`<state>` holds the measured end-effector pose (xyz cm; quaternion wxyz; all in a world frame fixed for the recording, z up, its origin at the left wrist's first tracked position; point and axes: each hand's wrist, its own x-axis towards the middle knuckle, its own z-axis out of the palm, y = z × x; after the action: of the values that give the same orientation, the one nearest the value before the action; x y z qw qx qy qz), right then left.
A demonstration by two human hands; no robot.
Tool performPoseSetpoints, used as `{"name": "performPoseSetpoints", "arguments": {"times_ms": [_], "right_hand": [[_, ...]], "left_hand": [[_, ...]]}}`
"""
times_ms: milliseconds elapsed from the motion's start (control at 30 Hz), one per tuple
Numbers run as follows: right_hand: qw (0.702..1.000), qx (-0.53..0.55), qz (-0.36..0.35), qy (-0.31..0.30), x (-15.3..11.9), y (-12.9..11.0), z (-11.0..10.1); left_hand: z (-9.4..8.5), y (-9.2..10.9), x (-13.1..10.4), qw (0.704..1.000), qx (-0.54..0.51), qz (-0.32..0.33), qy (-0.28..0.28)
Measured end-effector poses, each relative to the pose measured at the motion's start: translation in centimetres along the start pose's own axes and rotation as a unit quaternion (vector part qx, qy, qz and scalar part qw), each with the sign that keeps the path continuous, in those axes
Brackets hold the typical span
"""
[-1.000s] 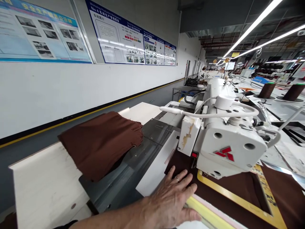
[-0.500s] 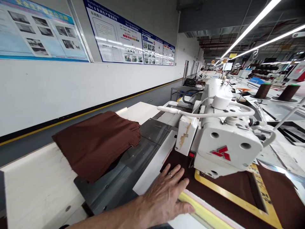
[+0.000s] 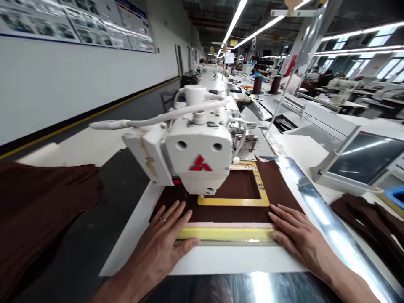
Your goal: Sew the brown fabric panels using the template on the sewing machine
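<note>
Beneath the white sewing machine head [image 3: 200, 145] lies a dark brown fabric piece [image 3: 227, 213] on a white sheet [image 3: 240, 260]. A yellow rectangular frame [image 3: 233, 202] rests on the fabric. Along the fabric's near edge runs a yellow strip [image 3: 227, 233]. My left hand [image 3: 160, 240] lies flat with fingers spread on the fabric's left part, thumb by the strip. My right hand [image 3: 298, 233] rests with fingers stretched out at the fabric's right side, beside the frame's near corner. Neither hand holds anything.
Brown fabric [image 3: 41, 198] is piled at the left, with more dark pieces [image 3: 372, 223] at the right. A screen [image 3: 366, 155] stands at the right, near a blue container [image 3: 396, 195]. Two thread cones [image 3: 258, 85] stand farther back.
The view has swung right, bringing my right hand, the screen and the right-hand fabric pieces into sight. My left hand still lies on the fabric's left part.
</note>
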<state>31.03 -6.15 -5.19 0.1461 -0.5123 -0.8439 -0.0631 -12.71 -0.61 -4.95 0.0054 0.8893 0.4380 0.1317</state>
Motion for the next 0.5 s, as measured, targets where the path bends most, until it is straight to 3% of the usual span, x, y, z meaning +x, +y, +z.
{"name": "performPoseSetpoints", "arguments": {"times_ms": [233,500], "right_hand": [[1.000,0.025,0.016,-0.005,-0.2,-0.6,0.1],[0.999,0.035,0.029,-0.023,0.8,-1.1,-0.9]], "left_hand": [[0.3,-0.4,-0.2,0.999,0.032,0.018,0.009],[0.9,-1.1,0.3,0.996,0.008,0.058,0.071]]}}
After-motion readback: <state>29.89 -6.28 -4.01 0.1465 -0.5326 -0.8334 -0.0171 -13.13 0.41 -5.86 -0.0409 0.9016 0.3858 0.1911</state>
